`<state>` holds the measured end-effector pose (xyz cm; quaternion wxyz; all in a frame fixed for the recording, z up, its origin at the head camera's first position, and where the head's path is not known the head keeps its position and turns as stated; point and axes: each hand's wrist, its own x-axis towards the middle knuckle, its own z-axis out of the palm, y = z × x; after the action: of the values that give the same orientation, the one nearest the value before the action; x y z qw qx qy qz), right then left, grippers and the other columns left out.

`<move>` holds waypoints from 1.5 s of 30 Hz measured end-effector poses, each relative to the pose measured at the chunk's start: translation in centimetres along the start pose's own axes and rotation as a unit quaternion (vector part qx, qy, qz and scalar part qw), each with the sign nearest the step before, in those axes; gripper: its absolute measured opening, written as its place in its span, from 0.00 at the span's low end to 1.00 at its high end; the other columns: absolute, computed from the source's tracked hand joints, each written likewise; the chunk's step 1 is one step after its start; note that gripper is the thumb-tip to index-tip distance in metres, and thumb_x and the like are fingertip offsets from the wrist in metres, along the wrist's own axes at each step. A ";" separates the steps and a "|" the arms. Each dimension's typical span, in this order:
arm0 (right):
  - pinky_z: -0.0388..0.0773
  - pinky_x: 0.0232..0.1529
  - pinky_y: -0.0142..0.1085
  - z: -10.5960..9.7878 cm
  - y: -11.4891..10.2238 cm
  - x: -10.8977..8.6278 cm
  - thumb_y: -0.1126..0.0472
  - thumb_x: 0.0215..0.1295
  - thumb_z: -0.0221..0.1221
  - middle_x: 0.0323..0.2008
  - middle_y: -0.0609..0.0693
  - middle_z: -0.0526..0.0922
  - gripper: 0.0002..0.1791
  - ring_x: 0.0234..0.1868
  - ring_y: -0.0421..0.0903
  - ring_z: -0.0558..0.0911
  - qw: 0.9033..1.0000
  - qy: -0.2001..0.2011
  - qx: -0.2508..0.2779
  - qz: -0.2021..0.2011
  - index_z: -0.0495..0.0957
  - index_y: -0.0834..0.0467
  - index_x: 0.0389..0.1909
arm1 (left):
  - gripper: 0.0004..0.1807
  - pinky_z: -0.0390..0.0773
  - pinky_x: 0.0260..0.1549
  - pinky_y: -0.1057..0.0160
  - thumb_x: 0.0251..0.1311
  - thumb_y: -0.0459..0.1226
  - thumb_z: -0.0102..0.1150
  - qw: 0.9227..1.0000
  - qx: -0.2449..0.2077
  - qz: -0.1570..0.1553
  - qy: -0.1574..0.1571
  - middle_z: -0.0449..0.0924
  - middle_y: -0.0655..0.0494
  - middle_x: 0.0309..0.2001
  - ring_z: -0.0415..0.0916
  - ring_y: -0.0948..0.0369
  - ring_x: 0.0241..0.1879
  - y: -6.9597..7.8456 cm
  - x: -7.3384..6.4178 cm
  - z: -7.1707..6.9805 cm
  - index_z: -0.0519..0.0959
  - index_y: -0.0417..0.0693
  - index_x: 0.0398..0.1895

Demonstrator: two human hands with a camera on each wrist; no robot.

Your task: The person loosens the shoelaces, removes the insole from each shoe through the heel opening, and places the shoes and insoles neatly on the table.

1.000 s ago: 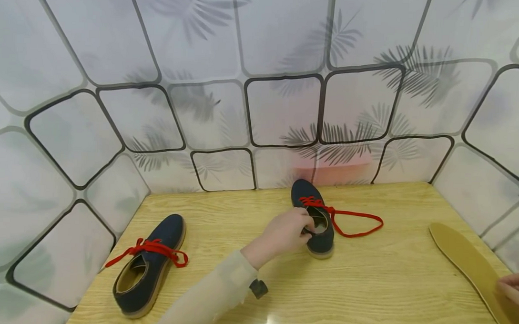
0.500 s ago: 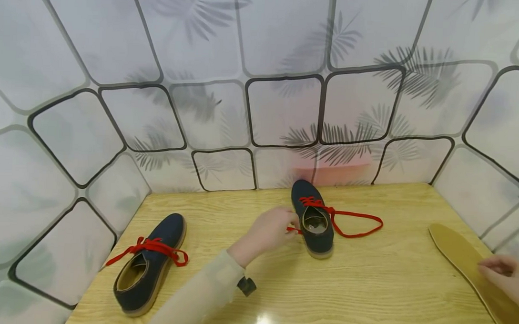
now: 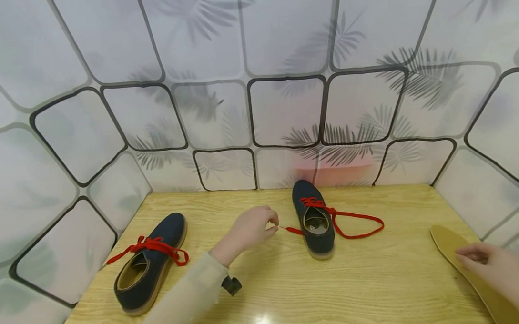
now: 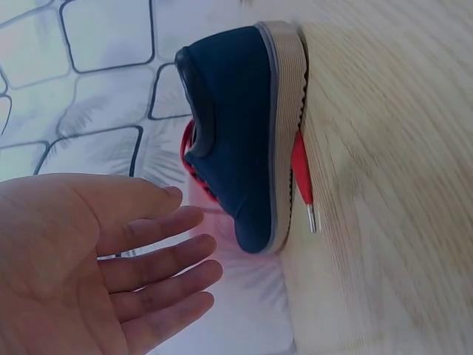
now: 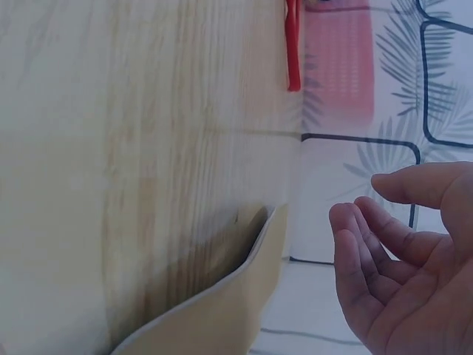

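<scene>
A navy shoe [image 3: 307, 211] with red laces [image 3: 314, 202] stands at the back middle of the table, its opening facing the viewer. One red lace end [image 3: 295, 230] sticks out from its left side on the wood, its metal tip showing in the left wrist view. Just left of that tip is my left hand [image 3: 253, 226]; in the left wrist view its fingers are relaxed and hold nothing. At the right, my right hand [image 3: 496, 270] hovers over a tan insole [image 3: 450, 240], fingers loosely bent, with nothing between them in the right wrist view.
A second navy shoe [image 3: 148, 268] stands at the left, its red laces [image 3: 158, 244] tied across the top. A long loop of red lace [image 3: 368, 235] lies right of the back shoe. Patterned cloth [image 3: 282, 110] hangs behind the wooden table [image 3: 366, 289].
My left hand has moved left from the back shoe's opening, drawing a lace end out to that side, and has let it go. My right hand has come further left over the insole.
</scene>
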<state>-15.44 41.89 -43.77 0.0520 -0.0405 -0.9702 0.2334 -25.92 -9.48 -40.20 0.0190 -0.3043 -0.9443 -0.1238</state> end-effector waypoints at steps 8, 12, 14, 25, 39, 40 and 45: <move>0.77 0.38 0.48 -0.3 -2.1 1.1 0.53 0.75 0.63 0.37 0.60 0.90 0.19 0.32 0.34 0.80 1.000 -0.004 -0.020 -0.012 0.85 0.68 0.47 | 0.05 0.87 0.48 0.55 0.70 0.37 0.69 0.999 -0.022 -0.034 0.006 0.89 0.53 0.44 0.85 0.56 0.45 -2.0 -0.9 -0.5 0.89 0.48 0.43; 0.76 0.44 0.61 -0.4 -3.3 1.7 0.51 0.78 0.61 0.40 0.62 0.90 0.21 0.38 0.55 0.86 1.000 -0.019 -0.017 -0.006 0.84 0.68 0.50 | 0.03 0.86 0.47 0.53 0.69 0.36 0.69 0.998 -0.036 -0.047 0.014 0.89 0.53 0.42 0.85 0.55 0.44 -2.9 -1.4 -0.6 0.89 0.47 0.41; 0.77 0.44 0.61 -0.5 -3.8 1.9 0.51 0.78 0.60 0.41 0.62 0.89 0.21 0.39 0.56 0.86 1.000 -0.025 -0.014 -0.012 0.84 0.68 0.51 | 0.03 0.86 0.47 0.53 0.69 0.36 0.69 0.997 -0.044 -0.056 0.016 0.88 0.52 0.42 0.84 0.55 0.43 -3.4 -1.8 -0.6 0.89 0.46 0.40; 0.76 0.35 0.35 -0.6 -6.9 3.0 0.53 0.77 0.62 0.39 0.54 0.90 0.17 0.31 0.23 0.76 0.998 -0.033 -0.005 -0.053 0.85 0.65 0.50 | 0.03 0.86 0.47 0.51 0.69 0.36 0.69 0.992 -0.061 -0.106 0.030 0.88 0.52 0.41 0.84 0.54 0.43 -5.6 -3.2 -0.8 0.88 0.47 0.38; 0.77 0.30 0.31 0.6 -10.1 3.8 0.56 0.77 0.63 0.37 0.51 0.89 0.14 0.31 0.26 0.77 0.996 -0.029 0.029 -0.079 0.85 0.64 0.49 | 0.04 0.86 0.49 0.47 0.70 0.36 0.68 0.984 -0.078 -0.151 0.050 0.88 0.49 0.42 0.85 0.50 0.45 -8.3 -5.5 -2.2 0.88 0.45 0.39; 0.77 0.30 0.31 0.7 -10.3 3.9 0.56 0.77 0.63 0.38 0.51 0.89 0.14 0.32 0.27 0.78 0.996 -0.031 0.029 -0.081 0.85 0.64 0.49 | 0.03 0.86 0.49 0.46 0.71 0.36 0.68 0.984 -0.080 -0.154 0.049 0.88 0.49 0.42 0.85 0.50 0.45 -8.5 -5.7 -2.2 0.88 0.45 0.40; 0.77 0.31 0.32 0.9 -11.6 4.1 0.57 0.76 0.64 0.38 0.52 0.89 0.13 0.36 0.39 0.82 0.995 -0.042 0.026 -0.088 0.85 0.64 0.49 | 0.02 0.86 0.49 0.46 0.71 0.36 0.67 0.980 -0.084 -0.172 0.049 0.88 0.49 0.43 0.85 0.50 0.46 -9.1 -6.6 -2.4 0.88 0.48 0.40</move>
<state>-20.20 31.61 -38.90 0.0330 0.0565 -0.9648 0.2547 -25.91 -21.00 -40.63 0.0177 -0.1316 -0.9666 -0.2191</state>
